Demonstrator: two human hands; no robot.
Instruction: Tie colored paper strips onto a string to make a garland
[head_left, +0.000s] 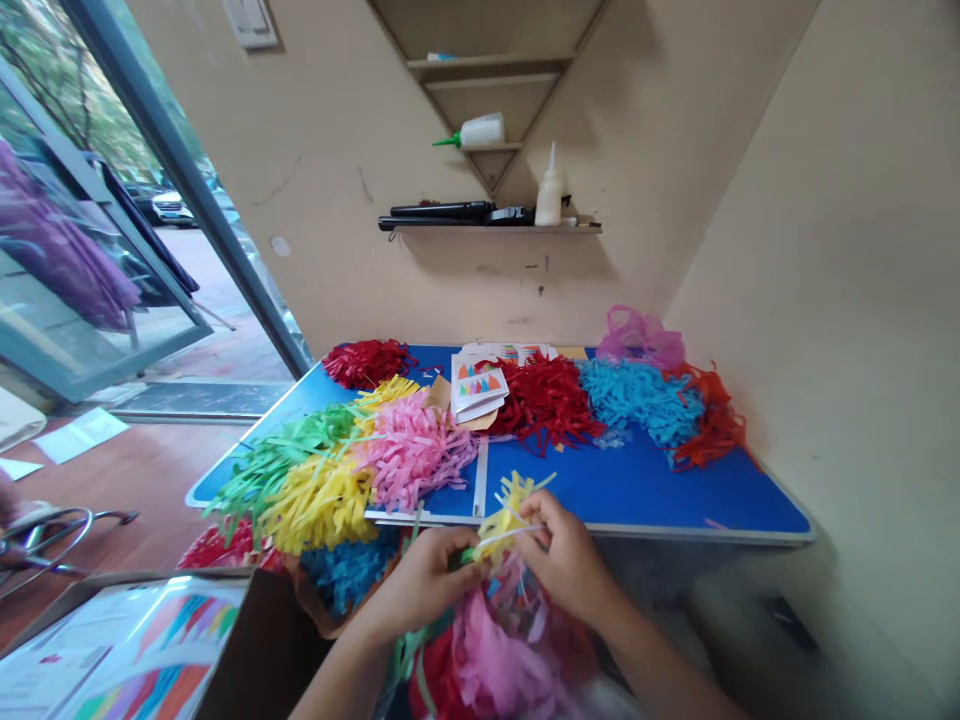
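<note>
One yellow bundle [504, 522], tips forward, axis aslant rightward; left hand [439, 580], right hand [559, 550], closed grips on it

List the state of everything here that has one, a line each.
Left hand: fingers closed on yellow strips
Right hand: fingers pinching the same strips
Yellow strips: held, loose ends fanned out
Box: open, printed sheets inside
Glass door: open
Green-tipped bottle: on its side
Pale bottle: upright
</note>
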